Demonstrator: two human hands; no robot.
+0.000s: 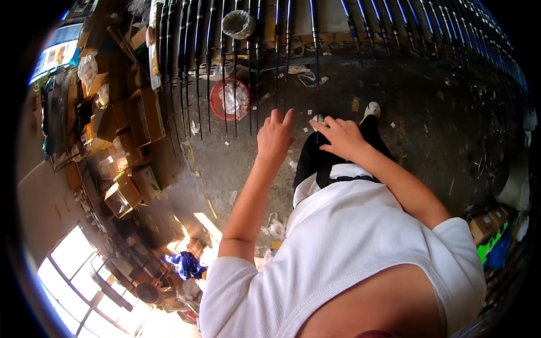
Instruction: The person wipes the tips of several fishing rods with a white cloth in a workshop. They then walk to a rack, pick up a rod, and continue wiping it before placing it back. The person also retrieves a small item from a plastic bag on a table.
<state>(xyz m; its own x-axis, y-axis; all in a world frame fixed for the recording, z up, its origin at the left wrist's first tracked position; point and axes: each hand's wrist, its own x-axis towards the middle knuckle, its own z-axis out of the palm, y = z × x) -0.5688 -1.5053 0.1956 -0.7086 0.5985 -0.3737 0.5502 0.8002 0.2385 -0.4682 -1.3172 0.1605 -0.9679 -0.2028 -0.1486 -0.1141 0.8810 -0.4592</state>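
Far left, cardboard boxes (145, 118) pile up beside the row, edging that side. Next, dark rods (197, 34) hang side by side across the top, thin ends toward you; a few cross in front of a red basin (213, 102) holding whitish scraps.

Your left hand (274, 138) is right of the basin, back of the hand up, fingers partly bent, thumb held out to the side. Thin rod ends come down close to its fingertips.

Just right of that, the blue-black rod (314, 34) is the key one: it lies ahead of you, long axis running top to bottom, thin end dropping between your hands and nearer the right.

Your right hand (342, 137) points leftward across that end, index stretched, thumb apart below. Tips too fine here; can't tell if either hand pinches anything.

Right again: your shoe (370, 109), then scrap-strewn floor (451, 112) giving sideways room, below more blue rods (422, 22).
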